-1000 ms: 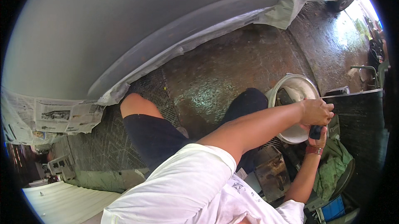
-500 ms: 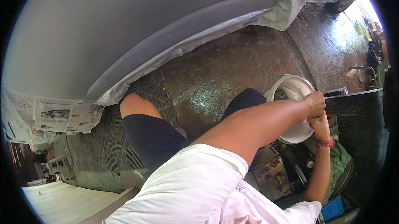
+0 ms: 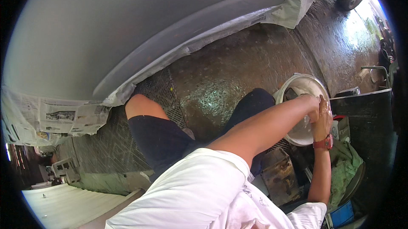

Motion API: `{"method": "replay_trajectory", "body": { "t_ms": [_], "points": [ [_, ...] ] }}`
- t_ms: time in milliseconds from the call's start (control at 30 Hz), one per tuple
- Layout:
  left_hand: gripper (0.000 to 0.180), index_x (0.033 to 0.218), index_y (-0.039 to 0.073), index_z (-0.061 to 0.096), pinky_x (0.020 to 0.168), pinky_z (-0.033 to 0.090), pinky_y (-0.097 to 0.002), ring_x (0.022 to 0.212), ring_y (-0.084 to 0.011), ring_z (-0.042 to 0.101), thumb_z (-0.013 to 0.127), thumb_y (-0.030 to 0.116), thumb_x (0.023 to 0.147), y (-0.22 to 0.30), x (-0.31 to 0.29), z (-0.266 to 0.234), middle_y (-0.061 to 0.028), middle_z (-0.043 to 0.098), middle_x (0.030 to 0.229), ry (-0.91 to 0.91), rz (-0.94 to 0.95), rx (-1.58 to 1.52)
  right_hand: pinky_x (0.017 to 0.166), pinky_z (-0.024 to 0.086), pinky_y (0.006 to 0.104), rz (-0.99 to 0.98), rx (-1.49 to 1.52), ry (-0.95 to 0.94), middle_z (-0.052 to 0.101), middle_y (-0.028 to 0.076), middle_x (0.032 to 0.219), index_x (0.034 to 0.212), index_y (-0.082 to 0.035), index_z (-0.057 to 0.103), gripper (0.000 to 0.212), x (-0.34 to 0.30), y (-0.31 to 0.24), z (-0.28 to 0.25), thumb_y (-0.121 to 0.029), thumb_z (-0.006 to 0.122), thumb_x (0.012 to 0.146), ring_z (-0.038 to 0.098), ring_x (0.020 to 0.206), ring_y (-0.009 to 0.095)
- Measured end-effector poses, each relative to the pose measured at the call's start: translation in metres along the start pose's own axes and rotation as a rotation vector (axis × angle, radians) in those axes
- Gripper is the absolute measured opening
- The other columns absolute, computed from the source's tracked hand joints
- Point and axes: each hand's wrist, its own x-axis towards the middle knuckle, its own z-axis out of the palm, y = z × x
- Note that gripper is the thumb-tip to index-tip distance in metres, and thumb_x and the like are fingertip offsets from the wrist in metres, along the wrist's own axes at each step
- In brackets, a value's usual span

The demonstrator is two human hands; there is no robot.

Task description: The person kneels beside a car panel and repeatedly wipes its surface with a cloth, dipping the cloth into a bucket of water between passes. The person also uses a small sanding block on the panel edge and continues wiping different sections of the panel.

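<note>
Now my left grip (image 3: 312,107) and right grip (image 3: 324,120) have shifted in over the white bucket (image 3: 313,85): I'd judge the handwork sits within its rim.
Left to right: a dark block (image 3: 291,94) lies inside, left of the left grip; the bucket, round and pale-walled, stands beneath both grips; the left grip overlaps the right, but whether either holds anything, I can't tell; green cloth (image 3: 347,165) sags below the right grip.

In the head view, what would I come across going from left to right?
Newspaper sheets, bare left knee, dark-clad right knee, white bucket, green cloth.
</note>
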Motion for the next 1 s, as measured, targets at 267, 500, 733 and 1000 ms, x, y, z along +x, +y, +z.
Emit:
{"method": "replay_trajectory", "body": {
  "t_ms": [267,500,733,1000],
  "points": [
    [0.045,0.115,0.003,0.066,0.097,0.056,-0.0439,0.115,-0.0359,0.064,0.080,0.023,0.077,-0.020,0.029,0.026,-0.0152,0.064,0.121,0.699,0.090,0.042,0.119,0.036,0.0487,0.634,1.658,0.088,0.046,0.021,0.153,0.158,-0.001,0.034,0.063,-0.018,-0.012,0.007,-0.010,0.059,0.101,0.048,0.139,0.037],
    [0.035,0.120,0.010,0.069,0.096,0.055,-0.0437,0.115,-0.0346,0.061,0.068,0.016,0.085,-0.023,0.015,0.032,-0.0112,0.064,0.124,0.956,0.603,0.163,0.109,0.048,0.0459,0.895,2.239,0.399,0.057,0.021,0.143,0.136,0.005,0.053,0.048,-0.020,0.047,0.044,-0.032,0.059,0.107,0.057,0.131,0.030],
    [0.059,0.133,0.014,0.068,0.092,0.057,-0.0389,0.112,-0.0310,0.065,0.078,0.012,0.074,-0.026,-0.009,-0.009,-0.0056,0.070,0.124,0.839,0.906,0.136,0.116,0.045,0.0502,0.588,2.202,0.272,0.052,0.017,0.150,0.146,-0.002,0.050,0.050,-0.033,0.044,0.015,-0.018,0.067,0.102,0.053,0.137,0.030],
    [0.028,0.112,0.015,0.071,0.076,0.058,-0.0301,0.093,-0.0167,0.064,0.067,0.028,0.087,0.013,-0.024,-0.037,0.0050,0.066,0.093,1.021,1.335,0.571,0.113,0.038,0.0696,0.281,2.346,-0.096,0.051,0.016,0.152,0.147,-0.009,0.052,0.061,-0.054,0.062,-0.002,-0.017,0.074,0.091,0.045,0.144,0.033]
  ]
}}
